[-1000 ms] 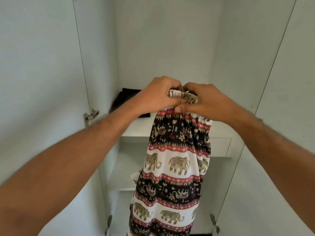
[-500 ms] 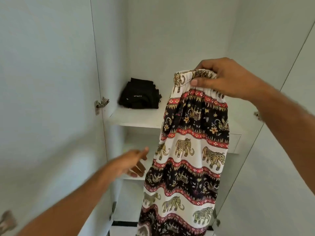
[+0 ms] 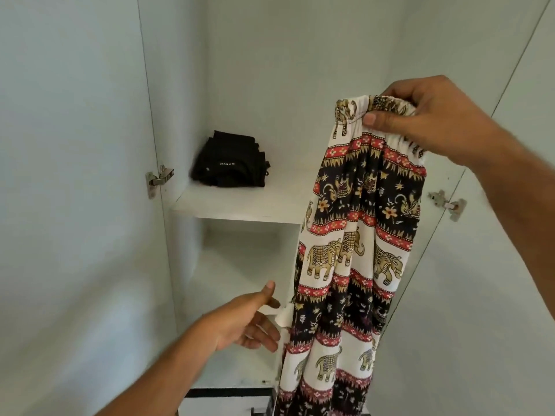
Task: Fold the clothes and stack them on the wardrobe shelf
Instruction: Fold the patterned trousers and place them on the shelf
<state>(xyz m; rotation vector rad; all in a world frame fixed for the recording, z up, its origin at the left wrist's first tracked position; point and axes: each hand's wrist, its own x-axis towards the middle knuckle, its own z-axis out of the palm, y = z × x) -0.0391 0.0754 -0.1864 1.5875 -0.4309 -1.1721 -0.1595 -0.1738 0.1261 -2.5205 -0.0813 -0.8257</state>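
Elephant-print trousers (image 3: 357, 241) in white, black and red hang full length in front of the open wardrobe. My right hand (image 3: 426, 115) grips their elastic waistband at the upper right. Lower down, my left hand (image 3: 249, 319) is open, fingers spread, at the hanging cloth's left edge, about halfway down; whether it touches the cloth is unclear. A folded black garment (image 3: 229, 165) lies at the back left of the white wardrobe shelf (image 3: 240, 210).
The wardrobe is white, with its left door (image 3: 75, 205) and right door (image 3: 495, 280) swung open. Metal hinges (image 3: 159, 178) stick out on both sides. Lower shelves (image 3: 237, 283) sit below the main one.
My left hand let go of the waistband and dropped down to the middle of the trousers. The right hand moved right with the waistband, and the view shifted left, uncovering the black garment.
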